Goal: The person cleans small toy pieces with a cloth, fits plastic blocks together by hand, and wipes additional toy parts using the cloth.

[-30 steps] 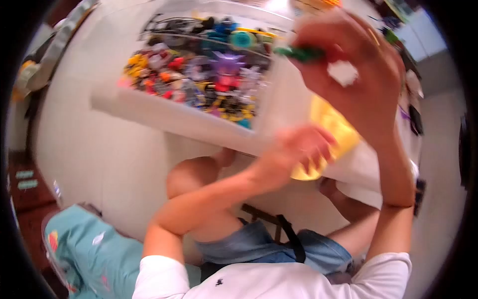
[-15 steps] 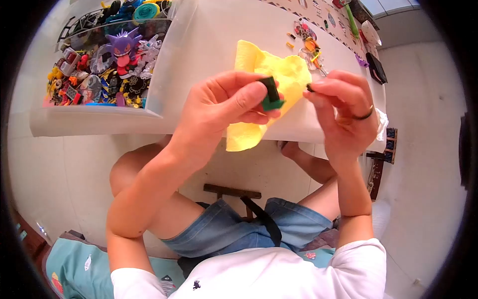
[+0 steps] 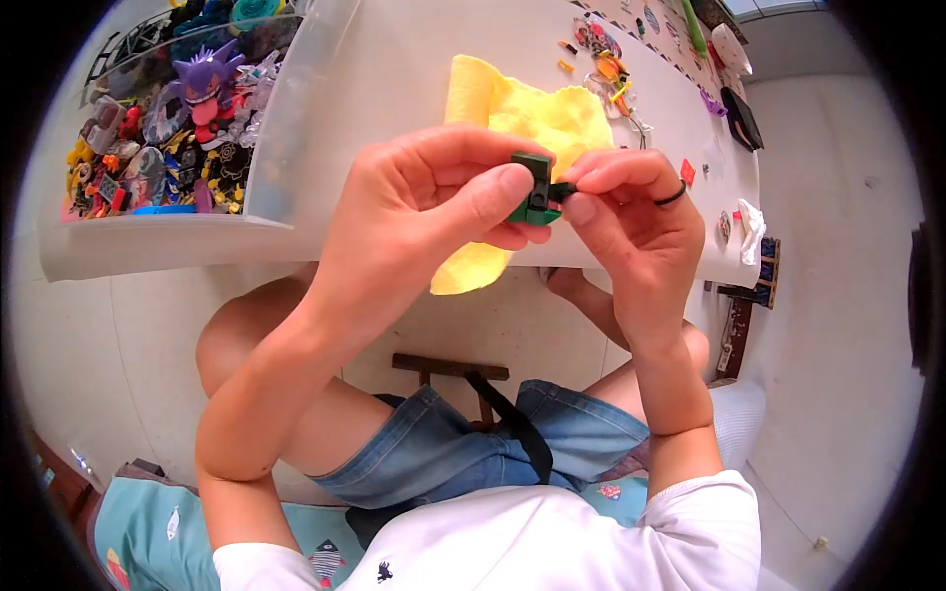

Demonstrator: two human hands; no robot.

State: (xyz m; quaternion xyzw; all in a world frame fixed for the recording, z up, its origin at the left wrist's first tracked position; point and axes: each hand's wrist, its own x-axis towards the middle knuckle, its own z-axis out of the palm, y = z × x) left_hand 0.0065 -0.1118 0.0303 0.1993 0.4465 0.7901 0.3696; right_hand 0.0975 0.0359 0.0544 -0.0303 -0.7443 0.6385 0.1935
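Between the thumb and fingers of my left hand [image 3: 443, 192] is a small dark green plastic toy block [image 3: 533, 172], with a black part on its near side. My right hand [image 3: 631, 202] pinches a tiny black piece [image 3: 563, 191] against the block's right side; whether the two are joined I cannot tell. Below and behind both hands, a yellow cloth [image 3: 532, 108] lies on the white table and hangs over its front edge.
At the left stands a clear plastic bin [image 3: 266, 187] full of toy parts, including a purple figure [image 3: 207, 87]. Several small orange and black pieces [image 3: 609, 69] lie at the back right. A white crumpled tissue [image 3: 752, 231] and a black pouch [image 3: 741, 120] are near the right edge.
My right hand has moved left and brought the black piece up against the green block. The left hand still holds the block, now turned slightly. The whole view has shifted a little.
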